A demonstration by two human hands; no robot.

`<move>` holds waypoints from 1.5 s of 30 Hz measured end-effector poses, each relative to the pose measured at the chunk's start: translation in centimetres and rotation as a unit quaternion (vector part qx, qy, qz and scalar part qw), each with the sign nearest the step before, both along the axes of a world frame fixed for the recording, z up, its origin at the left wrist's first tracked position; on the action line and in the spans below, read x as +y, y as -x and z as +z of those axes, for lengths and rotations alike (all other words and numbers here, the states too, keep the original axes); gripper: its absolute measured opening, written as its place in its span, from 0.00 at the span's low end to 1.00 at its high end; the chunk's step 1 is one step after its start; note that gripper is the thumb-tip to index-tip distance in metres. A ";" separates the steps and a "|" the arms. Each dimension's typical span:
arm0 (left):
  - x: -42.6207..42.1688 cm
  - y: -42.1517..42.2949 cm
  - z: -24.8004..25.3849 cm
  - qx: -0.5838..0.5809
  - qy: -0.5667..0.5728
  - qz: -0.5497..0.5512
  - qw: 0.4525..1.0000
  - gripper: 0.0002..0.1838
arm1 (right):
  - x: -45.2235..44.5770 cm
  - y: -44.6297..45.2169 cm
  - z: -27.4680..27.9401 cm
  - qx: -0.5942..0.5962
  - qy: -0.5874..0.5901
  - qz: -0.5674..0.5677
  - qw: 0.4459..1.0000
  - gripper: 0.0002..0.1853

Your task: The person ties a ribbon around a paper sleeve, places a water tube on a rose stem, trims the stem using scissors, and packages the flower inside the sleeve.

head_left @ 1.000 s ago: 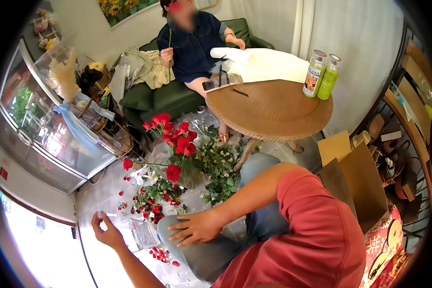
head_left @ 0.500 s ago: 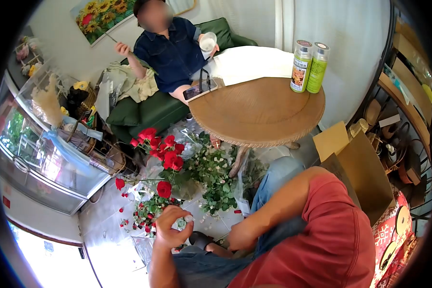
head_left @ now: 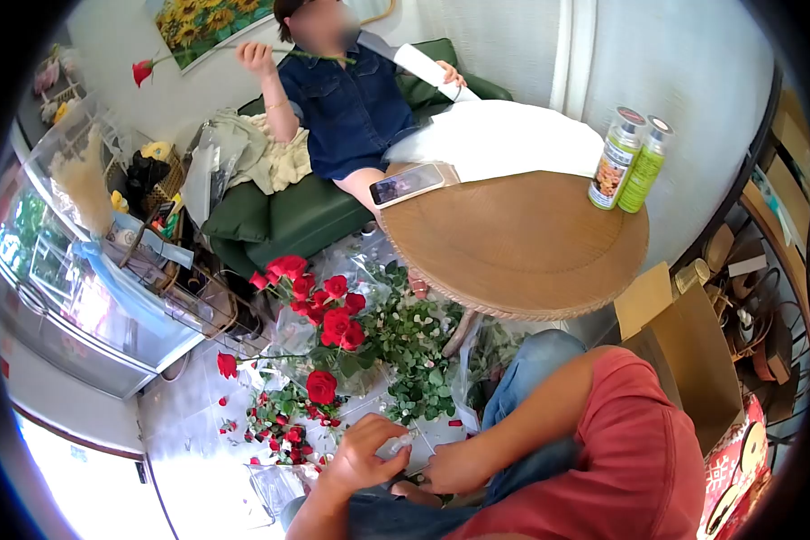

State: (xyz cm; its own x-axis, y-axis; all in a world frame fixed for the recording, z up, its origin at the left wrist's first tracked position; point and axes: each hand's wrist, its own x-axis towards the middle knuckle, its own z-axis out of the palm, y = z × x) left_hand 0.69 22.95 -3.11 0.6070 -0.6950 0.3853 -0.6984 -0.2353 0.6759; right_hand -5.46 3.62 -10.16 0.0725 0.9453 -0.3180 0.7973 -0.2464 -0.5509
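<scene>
My left hand (head_left: 362, 457) is raised in front of my lap, with the fingers curled and the thumb brought in, grasping a small translucent item (head_left: 399, 443). That item sits at the fingertips, above the floor and well short of the table's near edge; its exact nature cannot be made out. My right hand (head_left: 457, 466) is lowered beside my leg, just to the right of the left hand and apart from it. Its fingers are partly hidden, and I cannot tell whether it grips anything.

Ahead of my left hand, beyond the table's left edge, stands a bunch of red roses (head_left: 337, 328). Leafy stems (head_left: 418, 346) lie beside it, reaching toward the foot of the table. Loose red flower heads (head_left: 292, 441) are scattered on the tiled floor (head_left: 184, 459), nearer the glass-fronted cabinet.

The wooden table (head_left: 522, 243) carries two spray cans (head_left: 625, 162), side by side and upright at its right edge. A phone (head_left: 407, 184) lies at its left edge. White sheeting (head_left: 504, 139) spreads along the far edge.

Beyond, on a green sofa (head_left: 283, 229), a seated co-worker (head_left: 351, 117) holds a single red rose (head_left: 142, 72) by its stem, tilted nearly level. An open carton (head_left: 693, 337) stands right of the table.
</scene>
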 end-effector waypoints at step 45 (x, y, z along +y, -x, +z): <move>0.1 -0.4 -1.5 0.026 -0.013 -0.030 0.999 0.12 | -0.4 0.0 -1.8 -0.051 -0.065 -0.010 0.997 0.33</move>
